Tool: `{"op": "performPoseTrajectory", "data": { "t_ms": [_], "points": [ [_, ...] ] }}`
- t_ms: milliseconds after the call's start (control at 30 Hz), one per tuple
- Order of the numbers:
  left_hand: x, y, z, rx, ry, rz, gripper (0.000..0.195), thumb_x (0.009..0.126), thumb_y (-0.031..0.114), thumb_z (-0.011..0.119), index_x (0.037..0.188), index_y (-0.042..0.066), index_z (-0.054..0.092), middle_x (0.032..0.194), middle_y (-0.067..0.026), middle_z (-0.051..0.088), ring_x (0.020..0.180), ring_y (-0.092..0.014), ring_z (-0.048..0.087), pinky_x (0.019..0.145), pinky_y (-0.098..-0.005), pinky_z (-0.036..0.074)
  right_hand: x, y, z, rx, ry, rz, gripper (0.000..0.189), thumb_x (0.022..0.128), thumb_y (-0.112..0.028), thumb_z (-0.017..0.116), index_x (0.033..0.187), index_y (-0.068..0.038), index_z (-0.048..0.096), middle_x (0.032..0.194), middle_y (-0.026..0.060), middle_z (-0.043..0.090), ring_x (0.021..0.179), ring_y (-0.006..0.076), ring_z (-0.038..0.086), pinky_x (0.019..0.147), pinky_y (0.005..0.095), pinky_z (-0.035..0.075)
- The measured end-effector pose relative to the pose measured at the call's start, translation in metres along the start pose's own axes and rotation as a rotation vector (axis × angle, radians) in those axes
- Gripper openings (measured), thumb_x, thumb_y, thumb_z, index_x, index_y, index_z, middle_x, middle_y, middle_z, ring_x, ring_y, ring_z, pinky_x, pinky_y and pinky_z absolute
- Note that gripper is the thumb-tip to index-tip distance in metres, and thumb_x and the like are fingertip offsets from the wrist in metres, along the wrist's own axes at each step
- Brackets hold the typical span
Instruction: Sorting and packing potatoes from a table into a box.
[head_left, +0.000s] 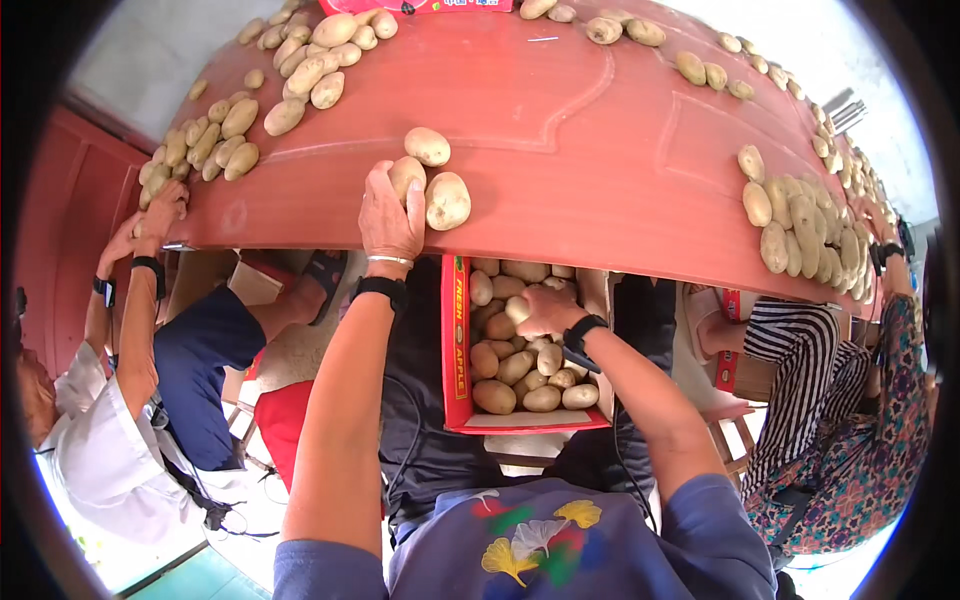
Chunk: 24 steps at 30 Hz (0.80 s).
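My left hand (391, 214) grips a potato (407, 178) on the red table near its front edge. Two more potatoes lie beside it: one behind (427, 146), one to its right (448, 201). Below the table's edge, between my legs, an open red cardboard box (455, 337) holds many potatoes. My right hand (551, 309) reaches into this box, its fingers on a pale potato (517, 309) above the others. The fingertips of that hand are partly hidden.
Potato heaps lie on the table (510, 187) at the left (307, 75), far left (202, 142) and right (806, 225). A pink box (420, 6) stands at the back. One person's hands (161, 206) work at the left; another person's hand (874, 217) touches potatoes at the right.
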<state>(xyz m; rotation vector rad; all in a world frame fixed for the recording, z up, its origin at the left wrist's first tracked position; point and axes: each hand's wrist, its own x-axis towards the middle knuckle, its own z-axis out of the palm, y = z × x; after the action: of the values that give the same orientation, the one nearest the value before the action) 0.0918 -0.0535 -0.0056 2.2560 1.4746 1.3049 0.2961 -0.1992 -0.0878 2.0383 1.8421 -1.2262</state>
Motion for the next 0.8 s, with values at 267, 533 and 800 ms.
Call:
{"op": "performPoseTrajectory", "data": {
  "t_ms": [267, 533, 800],
  "points": [
    [-0.004, -0.002, -0.001, 0.014, -0.008, -0.017, 0.042, 0.088, 0.03, 0.052, 0.118, 0.0, 0.045, 0.108, -0.024, 0.054, 0.099, -0.043, 0.053, 0.084, -0.0467, 0.044, -0.062, -0.084, -0.134, 0.512, 0.56, -0.557, 0.058, 0.071, -0.041, 0.069, 0.108, -0.001, 0.051, 0.09, 0.0147, 0.064, 0.086, 0.0262, 0.062, 0.077, 0.0359, 0.048],
    [-0.001, -0.009, 0.014, 0.039, 0.03, 0.073, 0.046, 0.092, 0.039, 0.045, 0.115, 0.0, 0.046, 0.104, -0.0267, 0.055, 0.093, -0.045, 0.054, 0.079, -0.0462, 0.045, 0.039, -0.084, -0.173, -0.042, 0.82, -0.412, 0.05, 0.08, -0.036, 0.064, 0.115, -0.001, 0.054, 0.101, 0.0174, 0.061, 0.094, 0.0317, 0.057, 0.082, 0.0386, 0.044],
    [-0.001, -0.018, 0.008, 0.075, 0.017, 0.015, 0.046, 0.09, 0.041, 0.047, 0.115, 0.002, 0.046, 0.105, -0.0233, 0.058, 0.095, -0.041, 0.057, 0.081, -0.0462, 0.046, -0.043, -0.077, -0.144, 0.27, 0.549, -0.563, 0.029, 0.086, -0.033, 0.064, 0.082, -0.004, 0.064, 0.063, 0.0044, 0.061, 0.056, 0.0112, 0.054, 0.054, 0.0287, 0.045]
  ]
}}
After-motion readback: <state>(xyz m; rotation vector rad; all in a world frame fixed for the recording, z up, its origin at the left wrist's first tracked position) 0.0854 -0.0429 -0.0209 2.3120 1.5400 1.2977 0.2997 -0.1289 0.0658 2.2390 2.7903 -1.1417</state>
